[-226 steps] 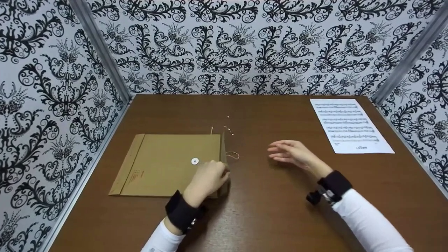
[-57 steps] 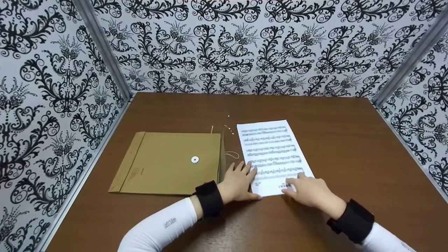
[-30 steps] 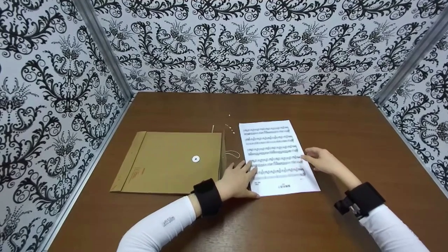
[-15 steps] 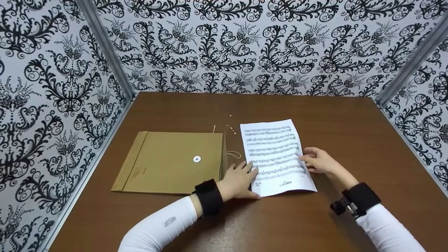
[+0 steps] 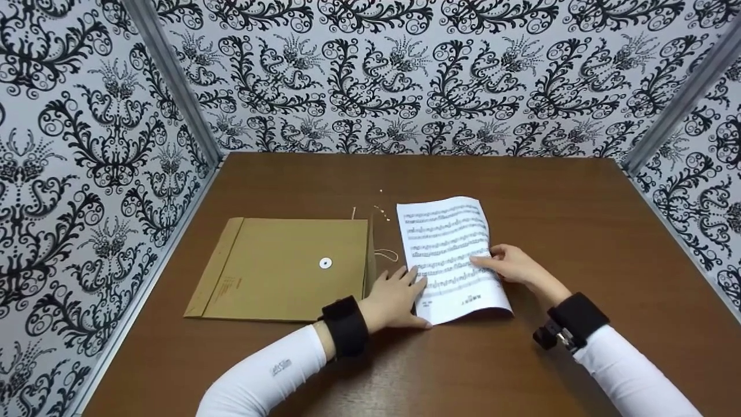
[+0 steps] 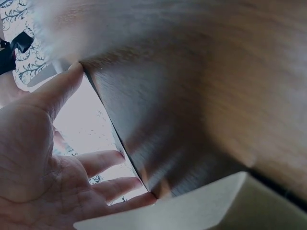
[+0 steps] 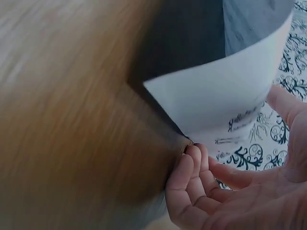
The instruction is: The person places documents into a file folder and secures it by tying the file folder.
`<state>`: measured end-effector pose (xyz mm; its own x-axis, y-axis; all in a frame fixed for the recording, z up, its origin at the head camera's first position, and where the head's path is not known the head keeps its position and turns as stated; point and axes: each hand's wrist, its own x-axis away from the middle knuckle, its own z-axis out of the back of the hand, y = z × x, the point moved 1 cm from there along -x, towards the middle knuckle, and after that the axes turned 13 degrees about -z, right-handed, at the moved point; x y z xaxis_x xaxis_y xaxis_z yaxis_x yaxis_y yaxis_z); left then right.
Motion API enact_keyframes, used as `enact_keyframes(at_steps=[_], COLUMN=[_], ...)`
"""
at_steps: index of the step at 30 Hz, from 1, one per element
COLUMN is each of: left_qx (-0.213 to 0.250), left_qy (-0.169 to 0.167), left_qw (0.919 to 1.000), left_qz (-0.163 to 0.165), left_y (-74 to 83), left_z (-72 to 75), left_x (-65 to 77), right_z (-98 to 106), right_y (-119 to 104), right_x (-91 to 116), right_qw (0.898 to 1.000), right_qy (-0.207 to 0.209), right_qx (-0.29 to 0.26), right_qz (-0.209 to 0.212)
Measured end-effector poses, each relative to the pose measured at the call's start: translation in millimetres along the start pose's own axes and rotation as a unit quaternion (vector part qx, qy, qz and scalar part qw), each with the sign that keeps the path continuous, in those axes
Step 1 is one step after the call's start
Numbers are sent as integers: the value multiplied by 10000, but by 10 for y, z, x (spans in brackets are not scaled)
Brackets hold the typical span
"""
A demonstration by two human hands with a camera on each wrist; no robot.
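A white sheet of music (image 5: 443, 237) lies on the brown table, with its right side raised and curved off the surface. My left hand (image 5: 395, 298) rests with spread, straight fingers along the sheet's lower left edge; the left wrist view shows those fingertips (image 6: 115, 155) against the paper's border. At the right edge, my right hand (image 5: 515, 267) pinches the sheet, thumb on top and fingers at the edge or underneath. In the right wrist view the lower corner of the sheet (image 7: 206, 96) bends up, clear of the wood.
Left of the sheet lies a brown paper envelope (image 5: 278, 269) with a white button (image 5: 325, 263). Its flap side faces the sheet, and a loop of string (image 5: 388, 255) sticks out there. Small pale bits (image 5: 382, 213) lie behind it. Patterned walls (image 5: 370, 75) enclose the table.
The sheet has come from the far right to beside the envelope. Lately my right hand has pinched its right edge and moved left, bowing the paper upward. My left hand stays put.
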<state>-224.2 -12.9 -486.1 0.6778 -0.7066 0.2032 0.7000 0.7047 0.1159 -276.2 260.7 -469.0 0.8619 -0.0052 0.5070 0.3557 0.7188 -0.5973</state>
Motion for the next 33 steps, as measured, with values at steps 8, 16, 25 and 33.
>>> enact_keyframes(at_steps=[8,16,25,33], left_qx=[-16,23,-20,-134], left_qy=[-11,-62,-20,159], left_qw=[10000,10000,10000,9997], left_qz=[1,-30,-76,-160], left_y=[2,11,22,31], left_z=[5,2,18,-1], left_x=[-7,-1,31,55], right_z=[-137,-223,-230,-169], right_y=[-80,-87,-97,-122], right_x=[-77,-101,-60,33], right_qw=[9987,9964,9903,9812], right_qy=[376,83,-241,-487], right_qx=[33,-525,-1180,-1751], right_qz=[334,660,688,651])
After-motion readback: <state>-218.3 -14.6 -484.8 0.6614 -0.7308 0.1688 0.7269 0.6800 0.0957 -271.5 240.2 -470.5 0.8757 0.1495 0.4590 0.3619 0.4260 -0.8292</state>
